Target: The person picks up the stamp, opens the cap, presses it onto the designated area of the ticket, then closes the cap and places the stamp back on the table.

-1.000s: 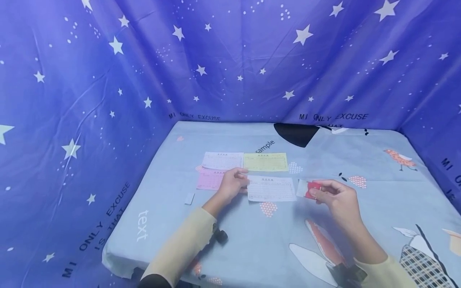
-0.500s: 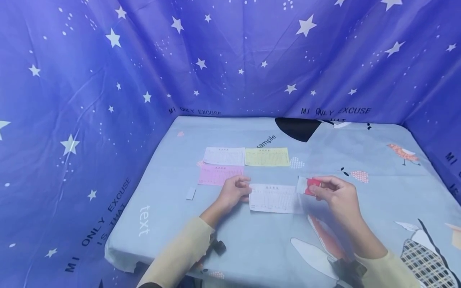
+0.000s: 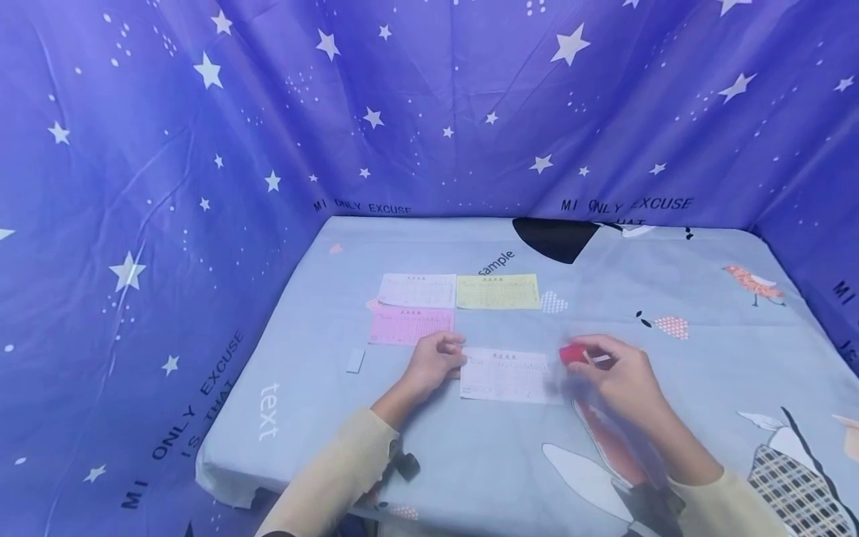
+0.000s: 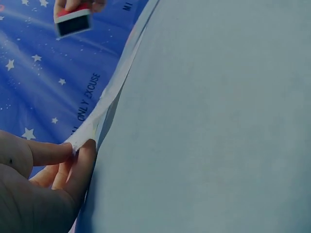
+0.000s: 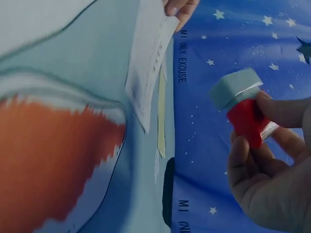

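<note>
My left hand [image 3: 432,362] pinches the left edge of a white printed slip [image 3: 505,375] between thumb and fingers; the left wrist view shows the pinched paper edge [image 4: 90,128] up close. My right hand [image 3: 624,373] grips a small red-handled stamp [image 3: 573,354] just beyond the slip's right end. In the right wrist view the stamp's pale block [image 5: 238,87] points away from the fingertips. The left wrist view shows a dark flat face [image 4: 74,25] on the stamp's underside.
Behind the held slip lie a white slip [image 3: 416,289], a yellow slip [image 3: 498,291] and a pink slip [image 3: 411,326]. A small pale rectangular piece [image 3: 356,361] sits left of them. Everything rests on a patterned light-blue tablecloth [image 3: 295,328], with star-printed curtains [image 3: 429,97] around it.
The white slip in my left hand has come toward me, away from the slips behind. My right hand has turned the stamp, whose pale block pointed left before and is now hidden in the head view.
</note>
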### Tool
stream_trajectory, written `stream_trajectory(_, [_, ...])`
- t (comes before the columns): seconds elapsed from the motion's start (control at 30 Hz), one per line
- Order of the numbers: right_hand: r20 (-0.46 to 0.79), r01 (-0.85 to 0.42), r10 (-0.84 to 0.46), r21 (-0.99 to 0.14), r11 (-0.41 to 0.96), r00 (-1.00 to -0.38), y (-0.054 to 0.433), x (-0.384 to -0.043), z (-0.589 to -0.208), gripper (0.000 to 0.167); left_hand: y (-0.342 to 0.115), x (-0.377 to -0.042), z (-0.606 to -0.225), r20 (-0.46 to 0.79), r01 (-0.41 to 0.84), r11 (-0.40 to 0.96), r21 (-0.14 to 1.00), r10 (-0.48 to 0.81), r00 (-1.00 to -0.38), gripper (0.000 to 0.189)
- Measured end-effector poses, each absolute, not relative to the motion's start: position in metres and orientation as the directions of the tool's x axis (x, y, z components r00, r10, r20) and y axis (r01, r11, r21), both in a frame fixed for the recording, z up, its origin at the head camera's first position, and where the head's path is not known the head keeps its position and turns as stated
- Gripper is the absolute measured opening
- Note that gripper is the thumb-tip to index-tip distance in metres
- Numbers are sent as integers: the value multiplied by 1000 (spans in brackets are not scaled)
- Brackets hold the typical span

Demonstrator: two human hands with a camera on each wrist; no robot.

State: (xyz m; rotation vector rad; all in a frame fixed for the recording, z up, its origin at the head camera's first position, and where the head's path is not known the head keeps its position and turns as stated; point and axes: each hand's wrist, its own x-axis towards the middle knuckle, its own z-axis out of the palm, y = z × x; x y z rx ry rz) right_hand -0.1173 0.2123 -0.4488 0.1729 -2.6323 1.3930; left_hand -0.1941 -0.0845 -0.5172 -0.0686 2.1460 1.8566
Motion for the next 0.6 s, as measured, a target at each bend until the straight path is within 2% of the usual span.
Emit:
stream_trajectory(0.07, [225,-223,-75,-754,618,-971,211,-117,-451,38,-84,-194,-519,-262,-233,182,955,154,-953,32])
stream_trajectory(0.17, [205,-229,-117,-695,682,-972,206,-117,-453,39,-83,-195,-519,-253,-221,203,954,150,-956,31])
stream_trajectory(0.27, [185,-239,-155,-648,724,-971,203,-117,-457,33,-83,-195,-518,-242,-207,217,954,151,-958,30])
stream_trajectory(0.37, [231,-322,-227,-588,742,-946,200,-117,-464,25,-83,-196,-517,-236,-195,233,953,163,-958,29])
stream_trajectory(0.47, [303,-428,-308,-529,732,-902,198,-115,-469,26,-83,-194,-516,-237,-189,252,949,173,-956,29])
stream_trajectory(0.6, [306,-456,-344,-489,743,-888,193,-111,-472,27,-82,-192,-515,-240,-189,270,944,171,-956,28])
